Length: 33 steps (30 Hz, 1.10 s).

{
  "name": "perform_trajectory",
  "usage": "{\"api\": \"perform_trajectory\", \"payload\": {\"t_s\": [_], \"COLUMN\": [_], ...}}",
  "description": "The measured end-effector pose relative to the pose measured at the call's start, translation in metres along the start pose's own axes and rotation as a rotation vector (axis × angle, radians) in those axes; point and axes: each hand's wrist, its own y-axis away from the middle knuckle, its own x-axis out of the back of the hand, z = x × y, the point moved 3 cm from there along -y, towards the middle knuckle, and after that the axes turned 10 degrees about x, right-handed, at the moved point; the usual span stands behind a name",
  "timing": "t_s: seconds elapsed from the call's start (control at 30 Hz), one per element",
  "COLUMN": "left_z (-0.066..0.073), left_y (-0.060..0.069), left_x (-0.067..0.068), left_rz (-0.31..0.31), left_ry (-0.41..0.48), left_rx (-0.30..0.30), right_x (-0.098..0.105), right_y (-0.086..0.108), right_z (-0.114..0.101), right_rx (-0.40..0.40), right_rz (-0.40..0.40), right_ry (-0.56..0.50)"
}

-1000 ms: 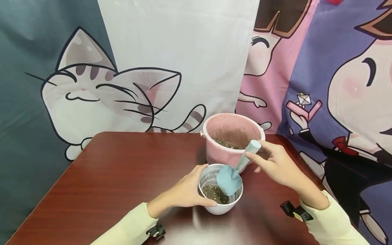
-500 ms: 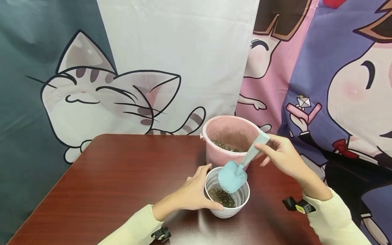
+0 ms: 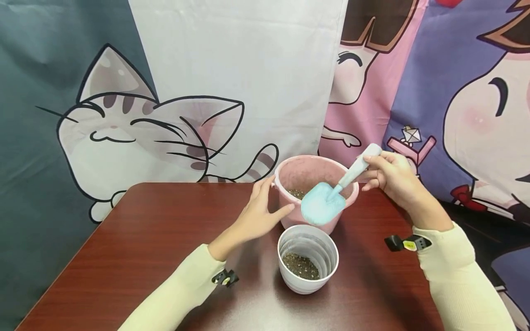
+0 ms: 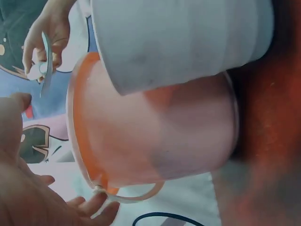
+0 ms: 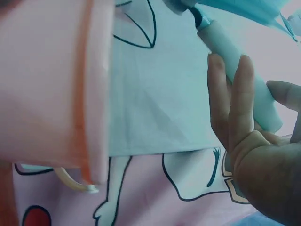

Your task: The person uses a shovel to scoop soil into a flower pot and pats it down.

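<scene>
My right hand [image 3: 395, 177] pinches the pale handle of a light blue trowel [image 3: 323, 203], its blade over the front rim of the pink bucket [image 3: 308, 216]. Dark soil lies inside the bucket. My left hand [image 3: 256, 214] is spread at the bucket's left side, fingertips at the rim by the handle joint [image 4: 99, 188] and thumb by the front. In front of the bucket stands an upright white pot [image 3: 304, 282] with soil at its bottom. The right wrist view shows my fingers around the trowel handle [image 5: 240, 77].
The pot and bucket stand on a dark red-brown wooden table [image 3: 165, 239]. Behind it hangs a cloth backdrop [image 3: 232, 46] printed with a cat and cartoon figures.
My left hand has let go of the white pot and moved up to the bucket. The trowel has risen from over the pot to in front of the bucket's opening.
</scene>
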Motion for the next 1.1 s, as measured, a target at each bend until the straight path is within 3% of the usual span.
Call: {"api": "perform_trajectory", "payload": {"t_s": [0.1, 0.23, 0.33, 0.43, 0.6, 0.7, 0.9, 1.1], "left_z": [0.003, 0.003, 0.000, -0.004, -0.011, -0.016, -0.020, -0.018], "left_y": [-0.012, -0.025, -0.028, -0.030, -0.032, -0.032, -0.030, -0.035], "left_x": [-0.003, -0.011, -0.015, -0.018, -0.024, -0.027, -0.028, -0.029], "left_rz": [0.024, 0.053, 0.063, 0.066, 0.073, 0.077, 0.087, 0.089], "left_ry": [-0.054, -0.080, -0.079, -0.059, -0.020, -0.018, 0.015, 0.040], "left_rx": [0.028, 0.071, 0.096, 0.100, 0.092, 0.102, 0.133, 0.140], "right_x": [0.005, 0.015, 0.019, 0.021, 0.014, 0.003, -0.013, -0.011], "right_y": [-0.012, -0.027, -0.037, -0.043, -0.048, -0.051, -0.053, -0.057], "right_z": [-0.004, -0.004, 0.005, 0.024, 0.060, 0.079, 0.106, 0.110], "right_rx": [0.035, 0.123, 0.151, 0.110, 0.000, -0.033, -0.122, -0.158], "right_rz": [0.059, 0.207, 0.308, 0.340, 0.259, 0.176, 0.053, 0.016], "right_ry": [0.013, 0.152, 0.307, 0.507, 0.945, 1.131, 1.229, 1.240]}}
